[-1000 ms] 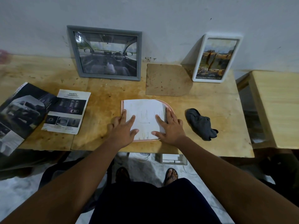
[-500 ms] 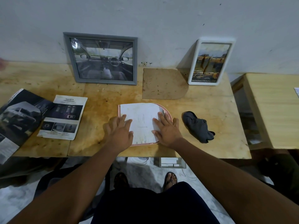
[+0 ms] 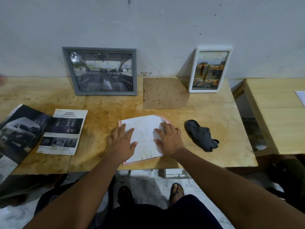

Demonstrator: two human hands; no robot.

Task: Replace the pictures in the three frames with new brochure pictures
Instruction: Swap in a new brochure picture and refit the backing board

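A pink, arch-topped picture frame [image 3: 142,161] lies flat near the front edge of the wooden tabletop [image 3: 214,113]. A white paper sheet [image 3: 145,134], blank side up, covers nearly all of it. The left hand [image 3: 122,142] rests on the sheet's nine o'clock edge and the right hand [image 3: 170,139] on its three o'clock side. Both sets of fingers are straight and spread, pressing down and gripping nothing.

The sheet looks thin, light and easy to crease, so flat palms suit it better than a pinch. The frame looks stiff and is best lifted by its rim.

At twelve o'clock from the hands lies a brown arch-shaped backing board [image 3: 165,93], probably this frame's. A grey rectangular frame [image 3: 100,71] at eleven and a white rounded frame [image 3: 209,70] at one lean on the wall. A dark grey cloth [image 3: 201,135] lies at three, and a loose "SAFETY" brochure page [image 3: 64,131] at nine.
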